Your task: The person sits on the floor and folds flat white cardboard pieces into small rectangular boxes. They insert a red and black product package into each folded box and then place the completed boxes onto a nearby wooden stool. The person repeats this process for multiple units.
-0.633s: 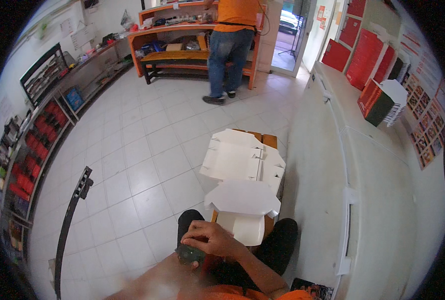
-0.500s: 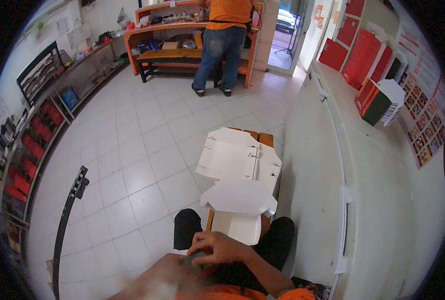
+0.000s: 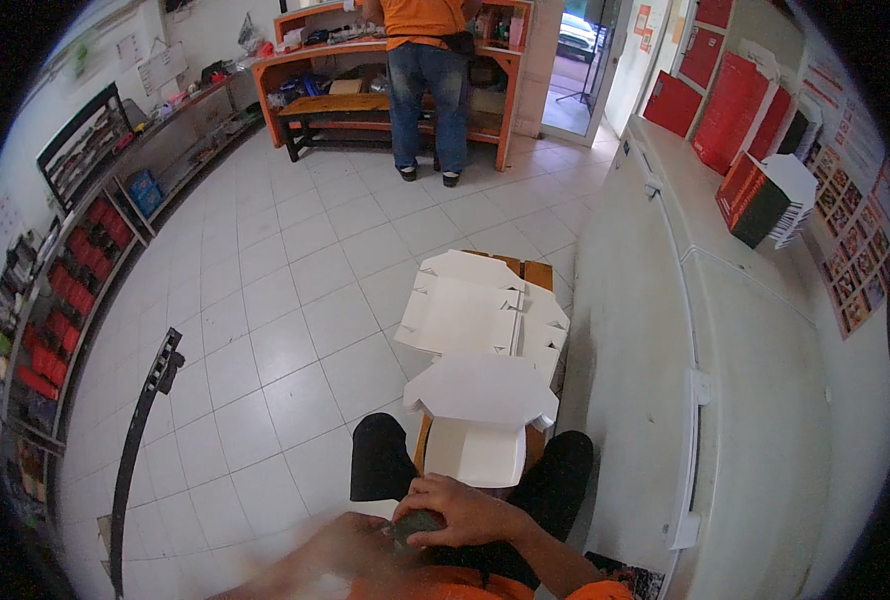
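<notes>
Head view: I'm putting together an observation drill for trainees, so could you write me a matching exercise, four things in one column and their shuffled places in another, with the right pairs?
Things
1. Nearest white box
2. Dark object
3. Co-worker in blue jeans
4. Red-and-dark carton

Places
A. On top of the long pale unit
B. Gripped in the camera wearer's right hand
C. Standing at the orange counter
D. Between the wearer's black-clad knees

Right pairs: 1-D, 2-B, 3-C, 4-A
</notes>
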Demonstrator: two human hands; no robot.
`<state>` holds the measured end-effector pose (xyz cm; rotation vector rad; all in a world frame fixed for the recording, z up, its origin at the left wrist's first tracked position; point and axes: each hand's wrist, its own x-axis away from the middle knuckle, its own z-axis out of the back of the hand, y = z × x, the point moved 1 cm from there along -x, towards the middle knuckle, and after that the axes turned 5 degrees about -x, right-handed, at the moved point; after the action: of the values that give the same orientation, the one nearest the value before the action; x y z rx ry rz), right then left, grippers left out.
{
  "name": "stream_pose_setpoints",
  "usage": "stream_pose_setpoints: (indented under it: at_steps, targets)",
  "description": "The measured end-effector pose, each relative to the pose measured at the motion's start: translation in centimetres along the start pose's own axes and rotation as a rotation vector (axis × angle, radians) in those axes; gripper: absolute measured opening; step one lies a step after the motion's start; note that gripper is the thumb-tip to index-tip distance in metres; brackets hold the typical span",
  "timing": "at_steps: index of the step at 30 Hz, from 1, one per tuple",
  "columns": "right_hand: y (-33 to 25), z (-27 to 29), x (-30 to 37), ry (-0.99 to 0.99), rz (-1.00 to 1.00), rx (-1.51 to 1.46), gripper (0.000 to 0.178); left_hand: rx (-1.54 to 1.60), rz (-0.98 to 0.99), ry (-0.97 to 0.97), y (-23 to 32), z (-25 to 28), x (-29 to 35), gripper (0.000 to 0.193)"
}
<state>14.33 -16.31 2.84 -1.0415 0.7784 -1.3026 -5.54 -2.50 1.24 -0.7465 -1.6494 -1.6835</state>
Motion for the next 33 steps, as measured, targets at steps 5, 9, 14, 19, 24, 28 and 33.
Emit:
stream_pose_setpoints:
  at_steps: [5, 9, 14, 19, 24, 28, 33]
  targets:
    - [0.0, -0.5, 0.4, 0.447, -0.161, 0.167, 0.035, 0.004, 0.095, -0.02, 2.6, 0.0, 1.1, 0.041]
    - [-1.3, -0.7, 0.5, 0.242, -0.018, -0.138, 0.024, 0.011, -0.122, 0.107, 1.8, -0.5, 1.3, 0.038]
    - [-1.3, -1.8, -0.6, 0.372, 0.205, -0.015, 0.021, 0.035, -0.251, 0.035, 3.0, -0.9, 2.2, 0.03]
    - [-1.3, -3.3, -2.0, 0.733, 0.381, -0.202, 0.019, 0.002, -0.349, 0.224, 1.6, 0.0, 2.1, 0.026]
    - [0.0, -4.8, -2.4, 0.968, 0.642, 0.119, 0.024, 0.749, -0.788, 0.587, 6.1, 0.6, 4.5, 0.03]
    - [1.0, -4.0, -4.1, 0.682, 0.644, 0.515, 0.022, 0.82, -0.924, 0.867, 6.4, -0.6, 1.1, 0.026]
    - [0.7, -0.2, -4.6, 0.77, 0.79, 0.546, 0.03, 0.871, -1.03, 0.989, 9.8, -2.2, -0.1, 0.023]
